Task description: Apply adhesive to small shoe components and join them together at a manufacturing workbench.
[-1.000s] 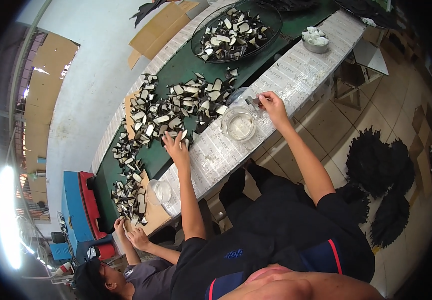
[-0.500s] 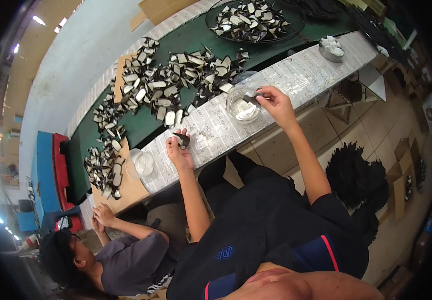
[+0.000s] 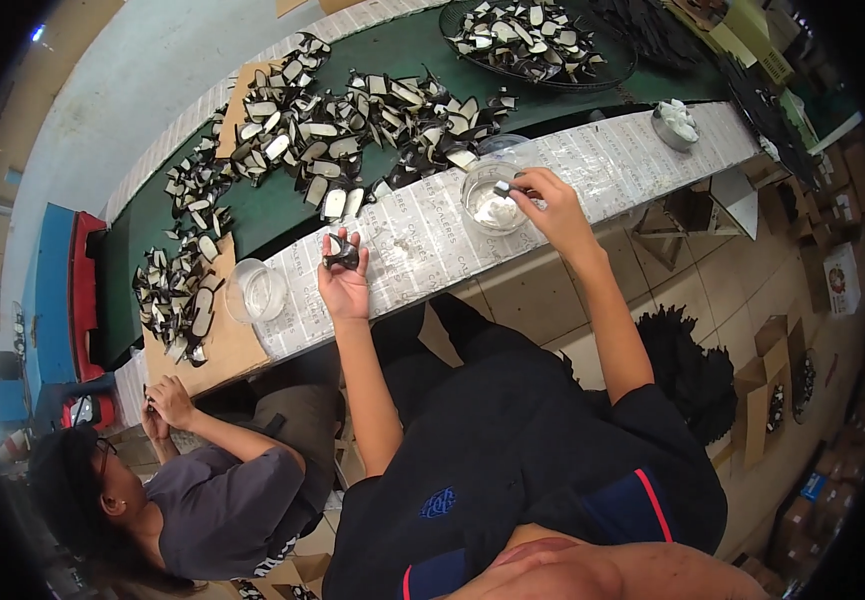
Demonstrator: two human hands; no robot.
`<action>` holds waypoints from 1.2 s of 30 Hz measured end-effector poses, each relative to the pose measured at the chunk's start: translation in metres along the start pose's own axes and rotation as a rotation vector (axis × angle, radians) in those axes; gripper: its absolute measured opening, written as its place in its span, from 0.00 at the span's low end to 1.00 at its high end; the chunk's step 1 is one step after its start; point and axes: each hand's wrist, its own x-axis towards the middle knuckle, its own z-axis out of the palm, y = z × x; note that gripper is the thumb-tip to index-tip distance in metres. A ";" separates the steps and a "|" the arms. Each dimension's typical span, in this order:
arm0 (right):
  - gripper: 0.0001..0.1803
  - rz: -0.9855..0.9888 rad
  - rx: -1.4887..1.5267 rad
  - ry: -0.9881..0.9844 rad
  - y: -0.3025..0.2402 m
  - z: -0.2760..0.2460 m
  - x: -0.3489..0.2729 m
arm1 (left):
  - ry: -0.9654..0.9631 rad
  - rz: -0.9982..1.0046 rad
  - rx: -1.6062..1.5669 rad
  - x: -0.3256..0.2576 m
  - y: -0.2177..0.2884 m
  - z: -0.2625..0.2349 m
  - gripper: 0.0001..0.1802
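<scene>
My left hand (image 3: 346, 285) is palm up near the bench edge, fingers curled around a curved black shoe-like piece (image 3: 341, 254) with a small pale patch. My right hand (image 3: 554, 208) pinches a small dark applicator (image 3: 502, 188) with a whitish end. It is held over a round clear bowl (image 3: 470, 216), and a white paste (image 3: 498, 211) lies in the bottom. Whether the applicator touches the paste I cannot tell. Beyond my left hand, a heap of similar black pieces with pale inner faces (image 3: 327, 160) covers much of the green surface.
A black wire basket (image 3: 607, 75) of more pieces stands at the back. A tin (image 3: 670, 130) with white lumps sits far right. Another clear bowl (image 3: 256, 291) rests at the left, by brown cardboard (image 3: 177, 352). A co-worker (image 3: 222, 500) sits at my left, hands together.
My view has shifted, so the bench sits further left. My left hand has turned the black piece over in its fingers. The applicator stays over the bowl, now angled differently.
</scene>
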 end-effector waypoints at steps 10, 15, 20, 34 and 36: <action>0.09 -0.013 -0.073 -0.188 0.007 0.003 0.004 | 0.037 0.043 0.072 0.000 -0.001 0.002 0.23; 0.09 0.002 -0.046 -0.094 0.004 0.002 0.004 | 0.027 0.047 0.069 -0.001 -0.002 0.001 0.23; 0.09 0.135 0.109 0.047 0.005 -0.013 0.001 | 0.029 0.043 0.057 -0.002 -0.001 -0.001 0.23; 0.10 0.430 0.525 0.161 0.043 -0.030 -0.022 | 0.021 0.049 0.088 -0.002 -0.002 0.001 0.24; 0.10 0.445 0.513 0.182 0.050 -0.029 -0.026 | 0.014 0.045 0.085 -0.002 -0.002 0.001 0.24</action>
